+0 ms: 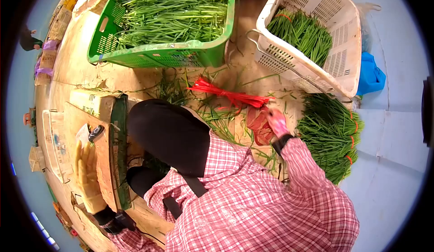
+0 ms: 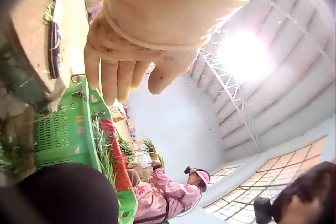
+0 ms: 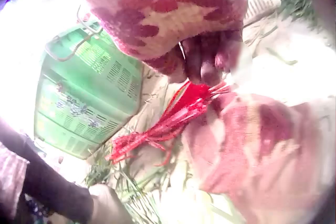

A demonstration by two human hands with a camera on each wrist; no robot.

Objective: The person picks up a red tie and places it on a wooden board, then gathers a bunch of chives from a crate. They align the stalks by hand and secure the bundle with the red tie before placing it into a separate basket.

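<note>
Checked shirt: the wearer's red-and-white shirt (image 1: 244, 179) and dark-covered knee (image 1: 167, 136) are nearest.
Left hand: the left hand (image 1: 88, 175), in a cream glove, is at the side of a brown board (image 1: 100, 161); it holds nothing; its 4 fingers are straight and close together, the thumb apart in the left wrist view.
Right hand: the right hand (image 1: 276, 121) is at the end of the red strips (image 1: 230, 94); its fingers are bent down and near together; whether they pinch a strip, I cannot tell.
Red strips: loosely gathered on the floor (image 1: 289, 99), among scattered green leaves; a red cloth (image 1: 258, 127) lies just beside them, by the right hand.
Banded bundles: green bundles (image 1: 323, 130) with orange bands lie to the right of the right hand.
White crate: the white crate (image 1: 312, 73) is beyond them, with a banded green bundle (image 1: 303, 35) inside.
Green crate: the green crate (image 1: 181, 53) is to its left, holding long green leaves (image 1: 176, 17).
Other person: 1 person in pink (image 2: 168, 190) shows past the green crate in the left wrist view.
</note>
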